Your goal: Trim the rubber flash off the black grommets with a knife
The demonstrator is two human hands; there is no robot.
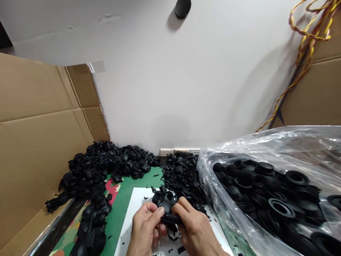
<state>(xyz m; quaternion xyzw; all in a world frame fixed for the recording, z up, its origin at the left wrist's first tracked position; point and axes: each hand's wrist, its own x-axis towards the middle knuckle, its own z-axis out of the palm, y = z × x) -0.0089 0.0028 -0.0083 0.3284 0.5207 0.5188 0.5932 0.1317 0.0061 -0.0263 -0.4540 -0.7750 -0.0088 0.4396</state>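
Both hands meet over a white board (pixel 133 209), fingers closed around a black rubber part (pixel 170 219). My left hand (pixel 145 225) pinches its left end between thumb and fingers. From the other side, my right hand (pixel 193 224) grips the part with bent fingers; its fingertips are partly hidden. Just behind the hands lies a small cluster of black rubber pieces (pixel 163 195). Black scraps are scattered on the board around and below the hands.
A pile of ribbed black rubber parts (pixel 125 160) spreads at the left. Black shreds (pixel 181 174) are heaped behind the board. On the right, a clear plastic bag (pixel 210 185) holds many round black parts (pixel 266 192). Cardboard (pixel 39 106) stands at left; twisted yellow-brown wires (pixel 306 64) hang at right.
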